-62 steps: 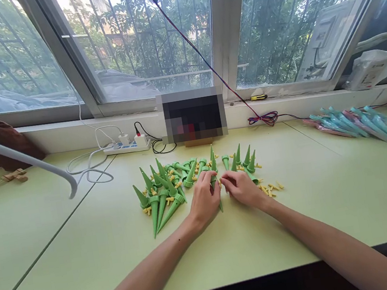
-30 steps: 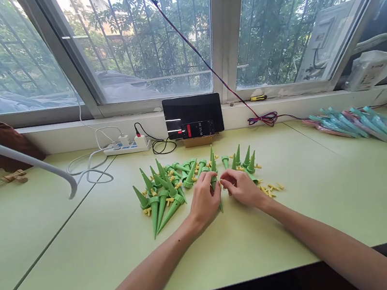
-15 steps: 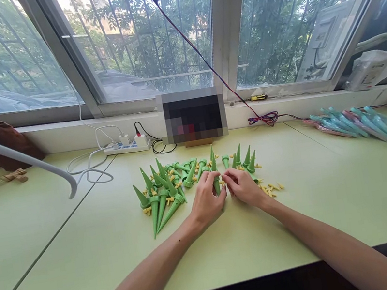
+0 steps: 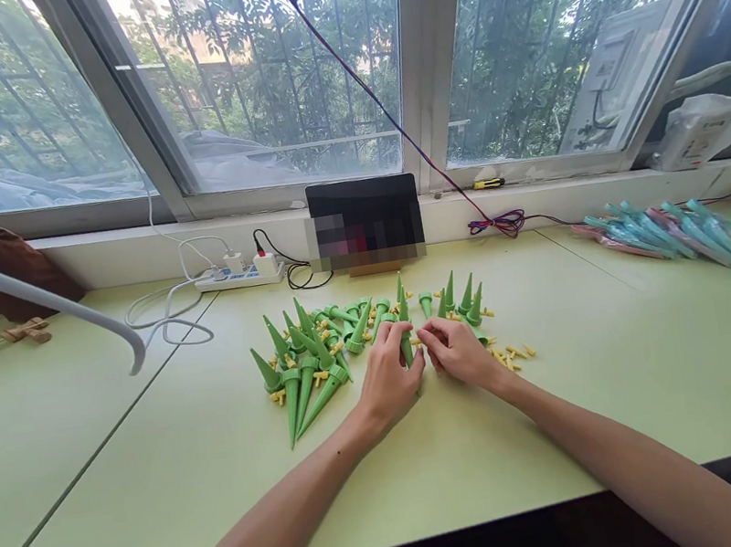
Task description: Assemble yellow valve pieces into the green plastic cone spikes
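Note:
My left hand [image 4: 386, 379] is closed round a green plastic watering spike [image 4: 407, 345], held upright over the table. A small yellow valve [image 4: 416, 342] sticks out from the spike's right side. Close beside it, my right hand [image 4: 460, 353] pinches the valve's outer end; the fingertips partly cover it. Left of my hands lies a cluster of green spikes [image 4: 306, 384], several with yellow valves fitted, some standing point up and some lying down. More spikes [image 4: 468, 297] stand behind my right hand. Loose yellow valves [image 4: 510, 357] lie just right of that hand.
A dark screen [image 4: 360, 196] stands at the back by the window. A white power strip [image 4: 241, 277] with cables sits to its left. Plastic-wrapped packets [image 4: 693, 235] lie at the far right. A white curved bar [image 4: 36, 293] crosses the left side.
Both hands stay nearly in place, with the spike and valve shifted very slightly to the left. The rest of the table looks the same.

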`<action>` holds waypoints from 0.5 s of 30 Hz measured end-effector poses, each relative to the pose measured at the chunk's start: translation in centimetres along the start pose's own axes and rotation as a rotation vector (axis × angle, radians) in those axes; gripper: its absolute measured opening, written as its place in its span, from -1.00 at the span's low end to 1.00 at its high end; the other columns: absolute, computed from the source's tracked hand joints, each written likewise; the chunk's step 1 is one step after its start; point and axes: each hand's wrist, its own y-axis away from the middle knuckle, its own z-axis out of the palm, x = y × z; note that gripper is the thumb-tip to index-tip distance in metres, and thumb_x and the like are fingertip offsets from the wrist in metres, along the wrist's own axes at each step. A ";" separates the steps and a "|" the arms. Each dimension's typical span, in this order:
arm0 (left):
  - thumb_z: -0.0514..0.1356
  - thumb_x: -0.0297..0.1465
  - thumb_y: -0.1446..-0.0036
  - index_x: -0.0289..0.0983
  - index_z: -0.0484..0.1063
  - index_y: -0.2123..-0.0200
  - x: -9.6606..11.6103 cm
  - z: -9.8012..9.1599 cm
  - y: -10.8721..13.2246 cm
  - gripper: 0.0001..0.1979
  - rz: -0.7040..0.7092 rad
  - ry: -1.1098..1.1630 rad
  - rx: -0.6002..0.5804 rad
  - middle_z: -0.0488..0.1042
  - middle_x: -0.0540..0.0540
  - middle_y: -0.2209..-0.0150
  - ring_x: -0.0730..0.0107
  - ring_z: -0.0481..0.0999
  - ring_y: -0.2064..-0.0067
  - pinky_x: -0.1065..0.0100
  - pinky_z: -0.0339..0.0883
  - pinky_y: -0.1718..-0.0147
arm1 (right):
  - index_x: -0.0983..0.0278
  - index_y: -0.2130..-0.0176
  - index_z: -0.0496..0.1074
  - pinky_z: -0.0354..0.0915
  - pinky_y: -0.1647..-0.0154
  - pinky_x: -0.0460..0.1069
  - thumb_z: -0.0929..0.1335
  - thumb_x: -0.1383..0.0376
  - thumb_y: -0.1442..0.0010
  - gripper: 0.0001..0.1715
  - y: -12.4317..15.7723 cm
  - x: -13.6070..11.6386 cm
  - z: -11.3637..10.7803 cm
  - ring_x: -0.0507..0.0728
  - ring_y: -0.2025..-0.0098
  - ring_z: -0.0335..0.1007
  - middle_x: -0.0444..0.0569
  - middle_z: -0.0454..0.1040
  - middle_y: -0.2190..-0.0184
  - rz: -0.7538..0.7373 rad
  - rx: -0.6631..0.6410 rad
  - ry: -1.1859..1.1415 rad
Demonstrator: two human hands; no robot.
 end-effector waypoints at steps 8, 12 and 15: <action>0.15 -0.47 -0.19 -0.22 0.34 0.07 0.0 0.0 0.0 -0.77 0.005 0.019 0.014 0.35 -0.06 0.17 0.52 0.33 0.46 0.36 0.34 0.39 | 0.22 0.36 0.38 0.20 0.53 -0.03 0.27 0.07 -0.31 -0.67 0.0 0.2 -0.1 0.08 0.61 0.27 -0.15 0.37 0.65 -0.020 0.006 0.069; 0.15 -0.46 -0.20 -0.22 0.34 0.07 -0.1 0.1 0.0 -0.78 0.016 0.022 0.013 0.35 -0.06 0.18 0.53 0.33 0.47 0.36 0.34 0.40 | 0.23 0.44 0.36 0.14 0.53 -0.04 0.26 0.04 -0.33 -0.59 -0.2 0.5 0.0 0.06 0.60 0.20 -0.15 0.33 0.65 -0.040 0.023 0.102; 0.16 -0.46 -0.19 -0.22 0.34 0.08 -0.1 0.1 0.0 -0.78 0.022 0.013 0.016 0.36 -0.06 0.18 0.52 0.33 0.46 0.36 0.34 0.39 | 0.24 0.49 0.33 0.08 0.51 -0.05 0.25 0.03 -0.33 -0.54 -0.4 0.8 0.0 0.04 0.57 0.14 -0.16 0.30 0.63 -0.066 0.039 0.147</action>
